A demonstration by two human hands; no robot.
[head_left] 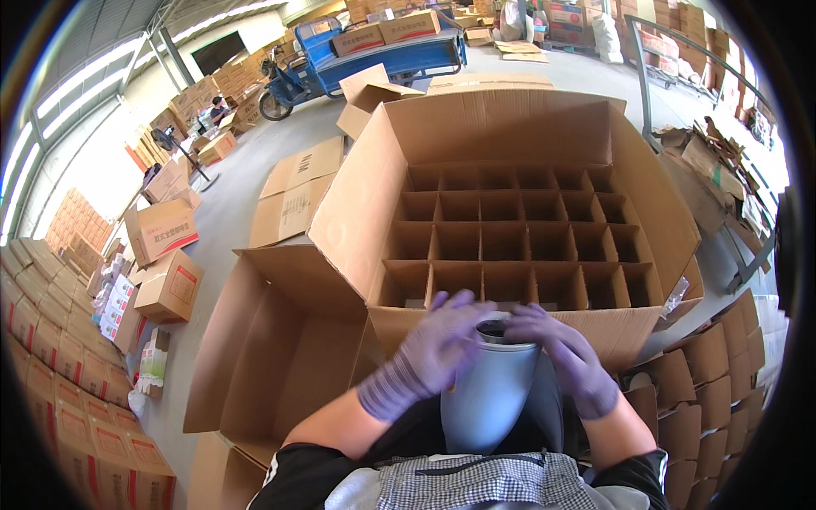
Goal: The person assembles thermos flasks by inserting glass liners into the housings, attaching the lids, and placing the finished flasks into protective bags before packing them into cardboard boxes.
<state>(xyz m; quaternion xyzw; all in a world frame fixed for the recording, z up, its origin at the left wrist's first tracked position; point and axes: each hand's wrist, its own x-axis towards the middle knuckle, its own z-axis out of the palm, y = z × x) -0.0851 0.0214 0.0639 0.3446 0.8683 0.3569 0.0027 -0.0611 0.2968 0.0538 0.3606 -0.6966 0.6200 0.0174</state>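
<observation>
A tall blue-grey vessel (484, 399) with a rounded body stands upright in front of my lap. Its rim is round, and something dark shows inside the mouth. My left hand (438, 340), in a purple-grey knit glove, is at the left of the rim with its fingers apart. On the opposite side, my right hand (565, 348), gloved the same way, bends over the rim. Its fingertips are smeared by motion, so any small thing there is hidden. Just beyond stands a big open carton (501, 127), split by cardboard dividers into several rows of compartments.
An open brown box (280, 340) stands at my left, and flattened cartons (297, 191) lie beyond it. Many divider compartments (680, 425) sit at lower right. Stacked cartons (85, 425) line the left. A blue cargo tricycle (365, 55) is parked at the back.
</observation>
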